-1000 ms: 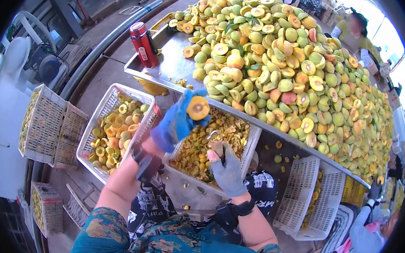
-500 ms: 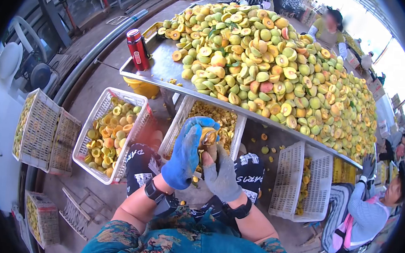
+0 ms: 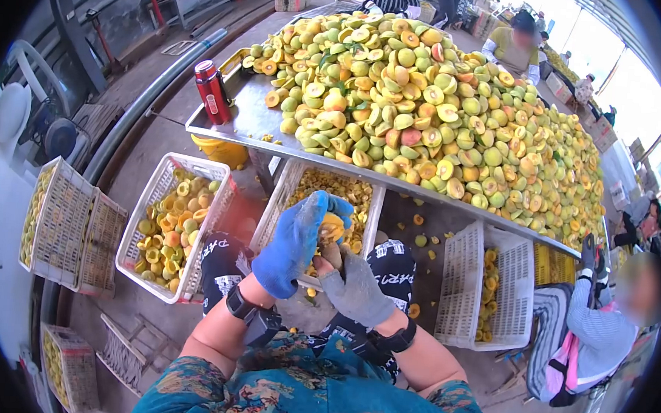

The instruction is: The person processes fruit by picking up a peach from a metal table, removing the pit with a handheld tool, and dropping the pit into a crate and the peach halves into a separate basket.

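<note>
My left hand [image 3: 292, 242], in a blue glove, is closed around a yellow peach half [image 3: 331, 226] held over my lap. My right hand [image 3: 354, 286], in a grey glove, presses a small pitting tool into the cut face of that half; the tool itself is mostly hidden between the two hands. Both hands hover above a white basket [image 3: 277, 203] filled with pits and scraps. To its left stands another white basket [image 3: 144, 203] with pitted peach halves. A huge heap of halved peaches [image 3: 427, 106] covers the metal table [image 3: 252, 122] in front of me.
A red thermos [image 3: 212, 92] stands on the table's near left corner. A white basket [image 3: 467, 291] sits to the right, and more baskets [image 3: 64, 224] are stacked at far left. A person in a striped top [image 3: 595, 329] sits at right; others work beyond the table.
My left hand came down from beside the table edge to my lap with the peach half, and my right hand closed in against it with the tool.
</note>
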